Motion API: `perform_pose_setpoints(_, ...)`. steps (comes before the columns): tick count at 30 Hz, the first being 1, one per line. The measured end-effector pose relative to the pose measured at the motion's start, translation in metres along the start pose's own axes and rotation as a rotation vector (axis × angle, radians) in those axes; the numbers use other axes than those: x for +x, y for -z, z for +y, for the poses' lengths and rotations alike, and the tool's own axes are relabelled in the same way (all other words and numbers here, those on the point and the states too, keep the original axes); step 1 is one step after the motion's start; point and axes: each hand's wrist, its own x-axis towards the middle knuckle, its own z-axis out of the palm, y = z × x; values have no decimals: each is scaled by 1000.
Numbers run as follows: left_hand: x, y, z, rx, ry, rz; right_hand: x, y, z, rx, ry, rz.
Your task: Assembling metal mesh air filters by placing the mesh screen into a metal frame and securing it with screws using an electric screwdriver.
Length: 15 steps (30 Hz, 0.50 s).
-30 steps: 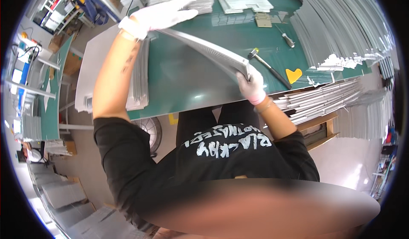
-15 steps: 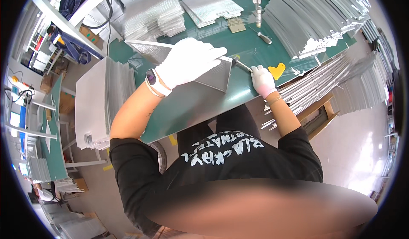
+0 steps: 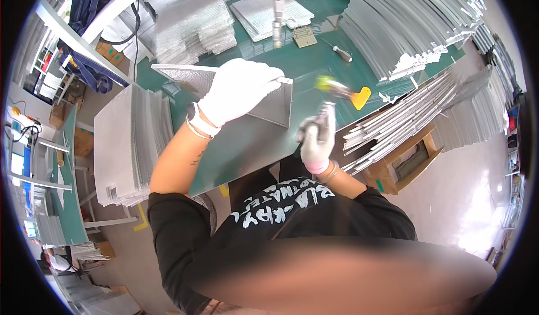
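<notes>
We note a flat rectangular silver mesh panel with a metal frame (image 3: pixel 269 99) lying on the green work mat (image 3: pixel 314 62). Our gloved left hand (image 3: pixel 238 90) presses flat, fingers spread, on it. At four o'clock, our right hand (image 3: pixel 317 141) grips a blurred dark-handled tool (image 3: pixel 324 113).

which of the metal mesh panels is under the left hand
The single framed mesh panel lying alone on the green table, pressed by the gloved left hand; the others sit in stacks.

Two gloved hands (image 3: pixel 241 90), one scraper (image 3: pixel 342 89)
</notes>
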Motion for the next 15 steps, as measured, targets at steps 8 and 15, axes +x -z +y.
perform_pose_setpoints(8,-6,-2,7,71,93,-88,45,21,-43,-195,13,-181)
perform_pose_setpoints(15,-10,-45,23,38,208,465,136,44,-145,-168,479,-443)
